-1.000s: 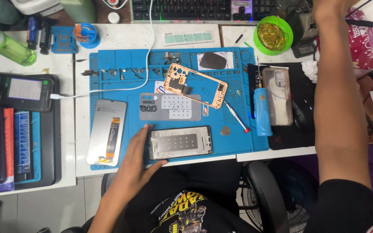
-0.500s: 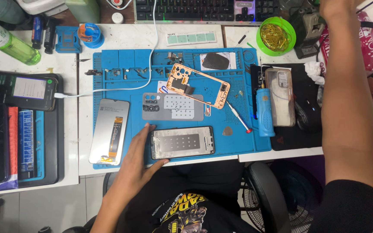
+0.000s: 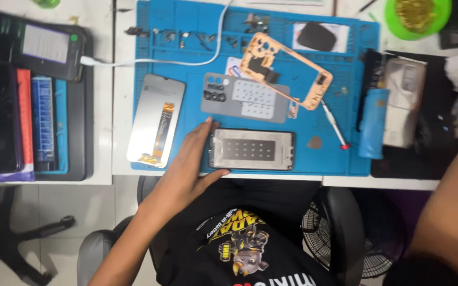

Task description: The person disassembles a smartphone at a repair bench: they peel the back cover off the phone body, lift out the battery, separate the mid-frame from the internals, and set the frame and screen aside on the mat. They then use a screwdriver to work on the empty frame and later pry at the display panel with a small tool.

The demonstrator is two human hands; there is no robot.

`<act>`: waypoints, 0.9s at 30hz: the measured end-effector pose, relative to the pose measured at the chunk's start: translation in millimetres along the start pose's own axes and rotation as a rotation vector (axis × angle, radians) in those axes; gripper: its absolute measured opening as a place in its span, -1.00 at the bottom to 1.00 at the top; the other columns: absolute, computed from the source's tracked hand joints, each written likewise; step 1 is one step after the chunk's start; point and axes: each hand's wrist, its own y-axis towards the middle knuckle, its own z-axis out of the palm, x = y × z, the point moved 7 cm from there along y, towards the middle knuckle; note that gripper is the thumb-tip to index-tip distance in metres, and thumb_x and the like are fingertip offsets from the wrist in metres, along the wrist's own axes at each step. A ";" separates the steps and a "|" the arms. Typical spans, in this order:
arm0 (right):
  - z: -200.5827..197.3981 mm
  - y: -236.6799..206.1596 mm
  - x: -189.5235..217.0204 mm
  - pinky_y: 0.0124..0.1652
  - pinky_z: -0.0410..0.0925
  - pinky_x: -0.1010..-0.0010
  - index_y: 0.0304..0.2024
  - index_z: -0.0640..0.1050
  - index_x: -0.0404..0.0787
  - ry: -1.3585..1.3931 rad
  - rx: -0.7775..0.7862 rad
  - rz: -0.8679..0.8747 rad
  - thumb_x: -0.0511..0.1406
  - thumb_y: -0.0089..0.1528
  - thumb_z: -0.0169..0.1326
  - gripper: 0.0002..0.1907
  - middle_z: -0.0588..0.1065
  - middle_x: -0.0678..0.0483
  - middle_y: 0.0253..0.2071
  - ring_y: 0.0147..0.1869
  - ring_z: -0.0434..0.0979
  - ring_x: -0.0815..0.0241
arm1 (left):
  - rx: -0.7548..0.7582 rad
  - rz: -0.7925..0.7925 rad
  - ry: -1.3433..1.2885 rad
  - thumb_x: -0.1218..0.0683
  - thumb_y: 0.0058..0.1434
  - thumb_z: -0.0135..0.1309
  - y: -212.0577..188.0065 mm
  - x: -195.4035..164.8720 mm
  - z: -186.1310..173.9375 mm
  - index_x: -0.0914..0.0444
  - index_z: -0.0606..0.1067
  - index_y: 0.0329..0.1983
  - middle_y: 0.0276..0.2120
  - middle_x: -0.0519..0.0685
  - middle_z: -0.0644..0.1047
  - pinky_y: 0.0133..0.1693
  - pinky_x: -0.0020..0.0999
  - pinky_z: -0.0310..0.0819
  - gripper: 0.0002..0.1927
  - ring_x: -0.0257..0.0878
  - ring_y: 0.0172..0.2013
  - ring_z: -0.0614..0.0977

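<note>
My left hand [image 3: 191,159] lies on the blue work mat [image 3: 314,119] at the near table edge. Its fingers and thumb wrap the left end of an opened phone body [image 3: 253,150], dark-rimmed with a silver inner plate. Left of the hand rests a detached screen panel [image 3: 155,119] with an orange flex cable. Just beyond the phone lie a grey back cover [image 3: 245,98] and a tan mid frame [image 3: 284,69]. My right arm [image 3: 449,201] rises along the right edge; its hand is out of view.
A thin screwdriver [image 3: 335,127] and a blue cylinder tool [image 3: 372,124] lie on the mat's right. A green bowl [image 3: 417,16] stands far right. A phone on a white cable [image 3: 49,50] tops a black tray [image 3: 80,132] at left. Small parts [image 3: 186,37] line the mat's back.
The view has closed in on the mat and tilted down. My right arm has shifted to the right edge. My left hand stays on the phone body.
</note>
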 end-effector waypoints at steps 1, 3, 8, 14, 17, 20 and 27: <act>6.1 -37.5 -3.6 -0.11 0.36 0.60 -0.06 0.54 -0.34 -0.017 0.035 -0.028 -0.51 0.49 0.00 -0.91 0.57 -0.01 -0.02 -0.10 0.52 0.33 | -0.001 -0.011 0.002 0.12 0.14 0.32 -0.1 2.5 -1.4 0.41 -0.03 0.51 0.36 0.29 0.28 0.33 -0.05 0.24 0.01 0.21 0.38 0.30; 24.0 -109.4 -3.3 -0.12 0.36 0.61 -0.06 0.54 -0.34 -0.062 0.122 -0.079 -0.51 0.50 0.00 -0.91 0.57 -0.01 -0.02 -0.11 0.52 0.34 | 0.008 -0.025 -0.002 0.11 0.14 0.33 1.4 5.8 -2.7 0.41 -0.03 0.51 0.36 0.31 0.26 0.33 -0.05 0.23 0.02 0.22 0.39 0.28; 82.1 -190.4 1.3 -0.15 0.40 0.55 0.16 0.59 -0.27 -0.253 0.284 -0.198 -0.48 0.44 0.03 -0.74 0.56 -0.04 -0.14 -0.12 0.59 0.26 | 0.054 -0.043 -0.016 0.13 0.15 0.31 8.7 10.2 -0.9 0.42 -0.03 0.50 0.36 0.28 0.29 0.30 -0.04 0.27 0.00 0.20 0.37 0.31; 91.7 -189.6 -12.1 -0.30 0.37 0.53 0.06 0.61 -0.25 -0.385 0.199 -0.280 -0.40 0.29 0.28 -0.72 0.54 0.00 -0.18 -0.25 0.56 0.24 | 0.051 -0.058 -0.022 0.13 0.14 0.32 15.7 15.8 1.5 0.43 -0.02 0.49 0.33 0.26 0.33 0.29 -0.04 0.30 0.00 0.19 0.36 0.34; 88.7 -186.4 -18.8 -0.40 0.32 0.52 0.00 0.66 -0.27 -0.483 0.192 -0.318 -0.42 0.24 0.34 -0.73 0.52 0.06 -0.29 -0.32 0.49 0.26 | 0.047 -0.069 -0.014 0.12 0.13 0.33 18.1 19.3 2.6 0.42 -0.02 0.49 0.32 0.25 0.34 0.29 -0.03 0.29 0.01 0.19 0.36 0.34; 89.3 -182.3 -22.0 -0.44 0.30 0.52 -0.03 0.67 -0.28 -0.506 0.223 -0.309 -0.42 0.21 0.35 -0.74 0.50 0.08 -0.34 -0.37 0.46 0.31 | 0.050 -0.078 -0.011 0.11 0.11 0.33 20.4 22.7 4.5 0.41 -0.02 0.49 0.32 0.24 0.34 0.30 -0.02 0.29 0.03 0.19 0.36 0.34; 92.3 -177.7 -22.2 -0.45 0.30 0.53 -0.02 0.67 -0.27 -0.519 0.237 -0.306 -0.43 0.21 0.35 -0.72 0.50 0.08 -0.33 -0.36 0.48 0.32 | 0.051 -0.099 -0.002 0.11 0.09 0.35 22.0 28.5 6.1 0.39 -0.03 0.50 0.30 0.23 0.37 0.29 -0.02 0.30 0.05 0.19 0.35 0.36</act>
